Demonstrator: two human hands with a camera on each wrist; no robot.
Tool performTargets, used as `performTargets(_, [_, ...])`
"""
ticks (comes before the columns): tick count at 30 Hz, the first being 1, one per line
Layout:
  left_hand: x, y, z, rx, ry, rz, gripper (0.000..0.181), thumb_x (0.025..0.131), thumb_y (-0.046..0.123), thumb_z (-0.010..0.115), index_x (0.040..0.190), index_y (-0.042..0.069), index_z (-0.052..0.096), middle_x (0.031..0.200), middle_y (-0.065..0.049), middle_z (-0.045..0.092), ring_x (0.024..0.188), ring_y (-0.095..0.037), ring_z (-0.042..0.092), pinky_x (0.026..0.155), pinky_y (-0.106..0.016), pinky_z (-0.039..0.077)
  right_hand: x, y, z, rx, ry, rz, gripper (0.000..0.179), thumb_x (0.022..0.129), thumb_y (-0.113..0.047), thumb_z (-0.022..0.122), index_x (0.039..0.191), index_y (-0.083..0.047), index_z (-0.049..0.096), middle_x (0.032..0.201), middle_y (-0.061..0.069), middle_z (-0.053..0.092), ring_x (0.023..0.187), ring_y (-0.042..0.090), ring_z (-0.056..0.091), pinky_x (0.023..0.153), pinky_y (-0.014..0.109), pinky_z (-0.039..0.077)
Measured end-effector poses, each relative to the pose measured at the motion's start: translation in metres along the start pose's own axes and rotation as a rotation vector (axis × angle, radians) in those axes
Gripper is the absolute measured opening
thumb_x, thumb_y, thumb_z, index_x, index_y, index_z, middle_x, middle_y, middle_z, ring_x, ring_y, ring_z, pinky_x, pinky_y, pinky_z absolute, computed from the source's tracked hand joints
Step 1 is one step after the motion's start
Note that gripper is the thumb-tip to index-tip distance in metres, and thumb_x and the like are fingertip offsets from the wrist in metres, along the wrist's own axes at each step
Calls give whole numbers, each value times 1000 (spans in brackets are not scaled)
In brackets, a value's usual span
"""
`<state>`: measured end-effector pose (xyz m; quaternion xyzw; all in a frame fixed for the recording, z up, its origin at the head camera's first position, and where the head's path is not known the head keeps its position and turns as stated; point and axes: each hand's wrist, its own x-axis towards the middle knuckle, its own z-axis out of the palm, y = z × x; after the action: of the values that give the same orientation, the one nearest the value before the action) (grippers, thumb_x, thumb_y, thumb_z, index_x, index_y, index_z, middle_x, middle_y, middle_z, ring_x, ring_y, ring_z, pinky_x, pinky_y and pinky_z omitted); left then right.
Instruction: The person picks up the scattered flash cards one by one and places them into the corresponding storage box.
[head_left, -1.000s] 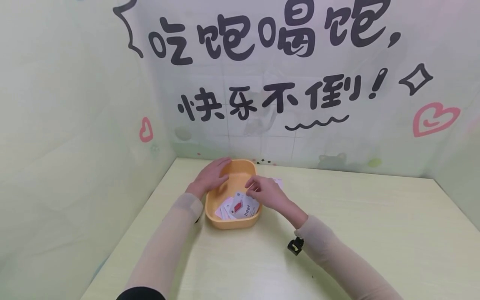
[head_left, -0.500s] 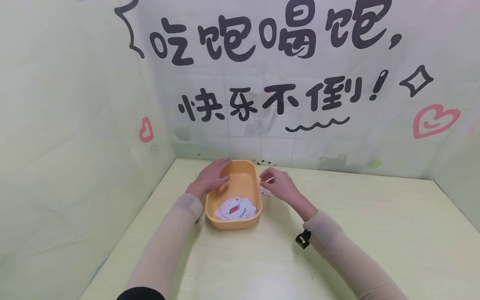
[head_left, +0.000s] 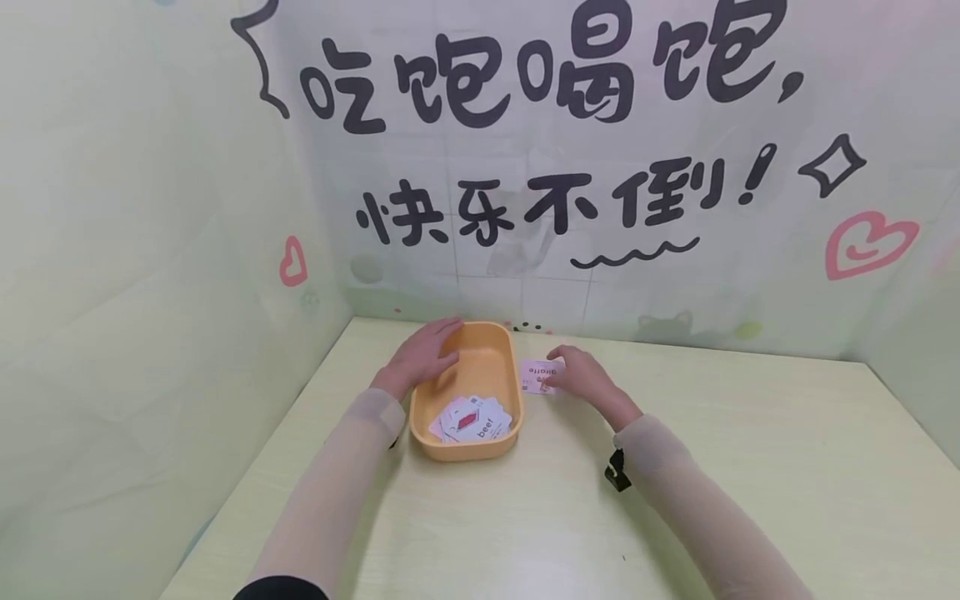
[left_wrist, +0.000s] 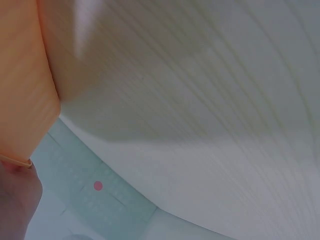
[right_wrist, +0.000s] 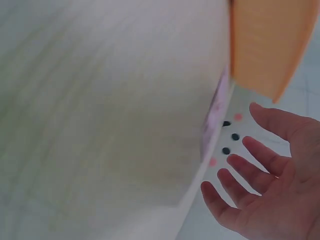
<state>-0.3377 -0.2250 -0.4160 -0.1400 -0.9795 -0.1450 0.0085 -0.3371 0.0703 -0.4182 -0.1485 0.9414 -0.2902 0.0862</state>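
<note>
My left hand [head_left: 418, 358] rests on the far left rim of an orange plastic tray [head_left: 467, 452], fingers stretched along the edge and thumb reaching inward. Inside the tray's near end lies a loose pile of picture cards, with a "beef" card [head_left: 491, 419] on top. Right of the tray, a pink card [head_left: 533, 377] printed "giraffe" lies on the table, upside down to me. My right hand [head_left: 588, 377] hovers over its right part with fingers spread and nothing held. The right wrist view shows that hand [right_wrist: 270, 190] with its fingers apart, beside the card's edge.
The pale wooden table [head_left: 712, 433] meets a printed wall sheet [head_left: 675, 292] close behind the tray. Another sheet [head_left: 187, 350] hangs along the left edge. Both forearms wear light sleeves, with a black strap [head_left: 618, 471] at the right wrist.
My right hand has moved right, from above the cards in the tray to over the giraffe card, and its fingers have spread. The beef card now lies on the pile. My left hand stays put.
</note>
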Motion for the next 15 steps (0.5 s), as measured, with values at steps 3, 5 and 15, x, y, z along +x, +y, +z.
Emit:
performTargets(3, [0,-1,1,-3,-5,0,65,99,31,55,157,14,31,165,-6,29,153,-30,26,127,-47,21,8,9,9,-90,-30,26,56,87,-18,75,136,0,56,133,20,62,119,37,59,107,52,47])
performTargets(5, [0,-1,1,-6,-7,0,65,98,31,55,157,14,31,165,-6,29,153,-30,25,127,-47,21,11,13,13,-143,-38,36,60,85,-19,76,138,-1,55,134,18,62,117,36,59,105,51,48])
performTargets(15, [0,-3,2,1,1,12,65,99,30,54,157,13,31,165,-7,29,153,-30,26,127,-47,22,7,13,7,-172,-88,65,77,77,-29,85,143,-8,50,139,24,48,124,40,44,105,57,45])
